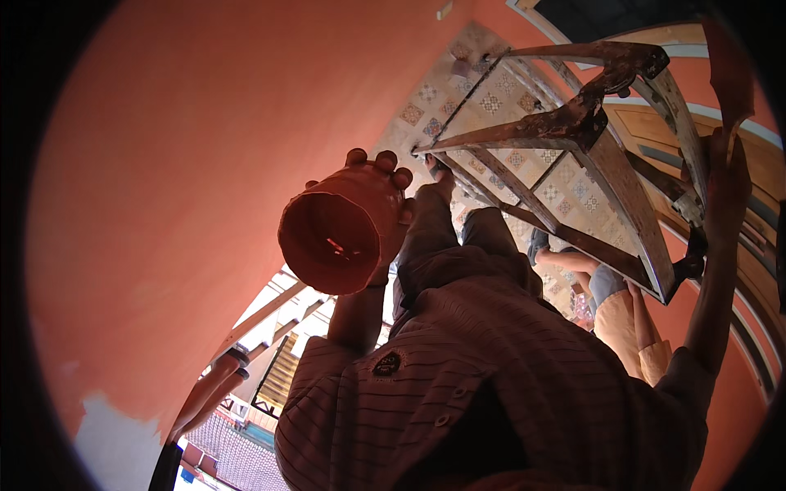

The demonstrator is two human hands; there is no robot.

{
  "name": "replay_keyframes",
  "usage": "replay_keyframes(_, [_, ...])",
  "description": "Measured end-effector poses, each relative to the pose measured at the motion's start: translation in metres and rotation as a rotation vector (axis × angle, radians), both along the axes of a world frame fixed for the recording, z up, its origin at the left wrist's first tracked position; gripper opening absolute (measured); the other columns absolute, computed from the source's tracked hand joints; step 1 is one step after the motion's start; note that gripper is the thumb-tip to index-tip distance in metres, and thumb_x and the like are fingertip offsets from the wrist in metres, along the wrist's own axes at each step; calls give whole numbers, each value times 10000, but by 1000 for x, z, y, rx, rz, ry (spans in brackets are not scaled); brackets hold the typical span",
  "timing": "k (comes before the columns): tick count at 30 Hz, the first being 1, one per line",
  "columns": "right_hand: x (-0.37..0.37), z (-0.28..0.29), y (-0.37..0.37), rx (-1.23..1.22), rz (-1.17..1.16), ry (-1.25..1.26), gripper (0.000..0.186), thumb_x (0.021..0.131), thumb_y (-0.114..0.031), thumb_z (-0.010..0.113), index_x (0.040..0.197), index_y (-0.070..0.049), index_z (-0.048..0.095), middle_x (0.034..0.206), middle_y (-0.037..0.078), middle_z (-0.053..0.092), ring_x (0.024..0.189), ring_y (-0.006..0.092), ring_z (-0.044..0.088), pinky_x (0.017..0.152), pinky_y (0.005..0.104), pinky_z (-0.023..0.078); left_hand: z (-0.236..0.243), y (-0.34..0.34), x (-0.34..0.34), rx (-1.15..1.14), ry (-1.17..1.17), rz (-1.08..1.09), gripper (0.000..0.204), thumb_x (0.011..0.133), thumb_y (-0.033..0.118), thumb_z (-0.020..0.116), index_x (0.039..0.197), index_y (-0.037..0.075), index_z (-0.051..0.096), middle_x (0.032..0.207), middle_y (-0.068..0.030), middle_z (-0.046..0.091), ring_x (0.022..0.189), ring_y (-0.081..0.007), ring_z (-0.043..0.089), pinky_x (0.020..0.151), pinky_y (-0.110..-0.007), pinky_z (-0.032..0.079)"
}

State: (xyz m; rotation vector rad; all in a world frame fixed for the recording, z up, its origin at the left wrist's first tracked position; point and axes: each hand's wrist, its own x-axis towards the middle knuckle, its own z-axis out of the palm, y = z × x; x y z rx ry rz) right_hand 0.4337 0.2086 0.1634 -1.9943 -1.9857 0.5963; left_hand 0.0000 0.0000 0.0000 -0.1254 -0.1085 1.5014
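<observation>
My left hand (391,176) grips a round container (327,241) coated in orange-red, its rough-rimmed opening facing me and a little residue inside. My fingertips show round its far side, close to the salmon-orange wall (188,147). On the far right my raised right hand (725,176) is closed on a flat reddish-brown tool (727,69), perhaps a brush or scraper, its exact kind unclear. Beside that hand stands a worn, paint-spattered step ladder or trestle (598,168). My legs are below me on the patterned tile floor (491,102).
A co-worker (614,319) in pale orange clothing is low behind the ladder at right. Another person's bare legs (213,389) show at lower left, near wooden poles (266,315). An unpainted pale patch (115,434) marks the lower wall. A curved wooden door or frame (647,123) is at right.
</observation>
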Motion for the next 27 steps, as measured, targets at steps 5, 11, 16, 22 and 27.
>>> replay_keyframes(5, [-11, -10, 4, 27, -104, 222, 395, 1123, -433, 566, 1174, -44, 606, 813, 62, 683, 682, 102, 641, 654, 296, 503, 22, 28, 2, 1, 29, -110, 608, 1020, 447, 675, 1484, 90, 512, 1423, -187, 518, 1316, -354, 501, 948, -505, 568])
replay_keyframes(11, [-14, -10, -1, -3, 32, 433, 366, 1122, -427, 579, 1120, -62, 603, 778, 30, 631, 664, 89, 603, 619, 279, 469, 46, 17, 14, -79, 49, -135, 615, 1002, 425, 700, 1479, 88, 507, 1411, -193, 519, 1306, -354, 507, 934, -502, 558])
replay_keyframes(16, [-33, -15, -2, -41, 77, 522, 370, 1113, -439, 594, 1090, -70, 585, 762, 20, 598, 634, 85, 574, 590, 274, 448, 63, -10, 3, -60, 94, -62, 606, 993, 413, 716, 1473, 103, 513, 1407, -180, 523, 1312, -344, 507, 926, -498, 559])
replay_keyframes(22, [-32, -12, 2, -31, 121, 410, 345, 1116, -401, 593, 1068, -60, 567, 762, 25, 582, 614, 88, 570, 567, 274, 443, 51, -46, 28, -57, 94, 111, 579, 1012, 414, 685, 1476, 110, 518, 1420, -178, 516, 1331, -356, 507, 923, -512, 577])
replay_keyframes(27, [-29, -13, 3, 12, 184, 324, 332, 1120, -373, 586, 1050, -49, 560, 758, 33, 578, 614, 94, 574, 569, 279, 452, 51, -81, 62, -122, 40, 237, 487, 1021, 354, 663, 1434, 123, 546, 1394, -144, 522, 1305, -324, 508, 905, -497, 562])
